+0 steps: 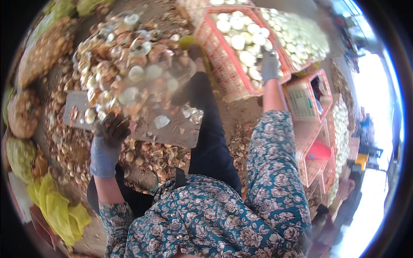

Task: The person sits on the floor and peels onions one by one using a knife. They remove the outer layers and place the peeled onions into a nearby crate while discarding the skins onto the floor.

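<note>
My left hand (pixel 109 142), in a grey knit glove with darkened fingers, is at the near edge of a grey board (pixel 158 124). Peeled onions (pixel 90 115) and loose skins lie just beyond its fingertips; whether it grips anything I cannot tell. My right hand (pixel 270 64), gloved too, reaches over the near right end of a pink plastic crate (pixel 222 56) filled with peeled white onions (pixel 238 42). Its fingers point into the crate, and their grip is unclear. A heap of onions and papery skins (pixel 125 58) rises beyond the board, partly blurred.
Onion skins (pixel 164 158) litter the ground. Mesh sacks of onions (pixel 46 48) line the left, with a yellow mesh sack (pixel 53 206) nearer. More onions (pixel 300 35) fill another crate at the right, beside stacked pink crates (pixel 309 129) and a red container (pixel 318 151). People appear blurred far right.
</note>
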{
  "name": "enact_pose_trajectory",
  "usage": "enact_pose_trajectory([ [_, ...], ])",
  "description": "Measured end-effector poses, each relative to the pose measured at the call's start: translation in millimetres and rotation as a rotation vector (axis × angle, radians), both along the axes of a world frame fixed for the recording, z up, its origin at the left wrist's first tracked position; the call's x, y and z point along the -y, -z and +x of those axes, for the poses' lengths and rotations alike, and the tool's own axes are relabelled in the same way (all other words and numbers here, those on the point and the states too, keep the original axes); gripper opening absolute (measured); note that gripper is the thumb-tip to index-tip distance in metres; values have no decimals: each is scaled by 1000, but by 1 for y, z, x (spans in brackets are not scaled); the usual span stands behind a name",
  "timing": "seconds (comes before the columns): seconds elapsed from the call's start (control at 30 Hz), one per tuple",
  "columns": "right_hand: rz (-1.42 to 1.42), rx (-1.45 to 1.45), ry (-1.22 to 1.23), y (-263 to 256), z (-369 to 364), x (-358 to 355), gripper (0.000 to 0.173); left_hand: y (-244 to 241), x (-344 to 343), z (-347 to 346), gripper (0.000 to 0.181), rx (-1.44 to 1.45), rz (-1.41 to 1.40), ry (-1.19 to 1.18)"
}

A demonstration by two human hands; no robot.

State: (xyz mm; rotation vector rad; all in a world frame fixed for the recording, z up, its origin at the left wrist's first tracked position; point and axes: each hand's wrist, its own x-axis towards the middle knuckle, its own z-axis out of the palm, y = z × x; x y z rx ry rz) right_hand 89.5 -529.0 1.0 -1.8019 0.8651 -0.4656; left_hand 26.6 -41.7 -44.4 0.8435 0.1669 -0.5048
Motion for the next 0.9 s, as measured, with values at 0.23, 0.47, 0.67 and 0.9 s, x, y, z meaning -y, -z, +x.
enact_pose_trajectory([
  [0.23,-191,-60,-442,-1,-28,-107,24,-35,-3,-21,41,158,531,52],
  [0.47,-375,-67,-1156,-36,-72,-299,41,-119,-24,-70,50,401,530,19],
  [0.67,-276,-203,-1321,-51,-91,-387,40,-98,-143,-161,44,407,713,-578],
  [0.9,-469,-290,-1466,-33,-100,-460,37,97,-307,-285,41,-486,972,-1012],
])
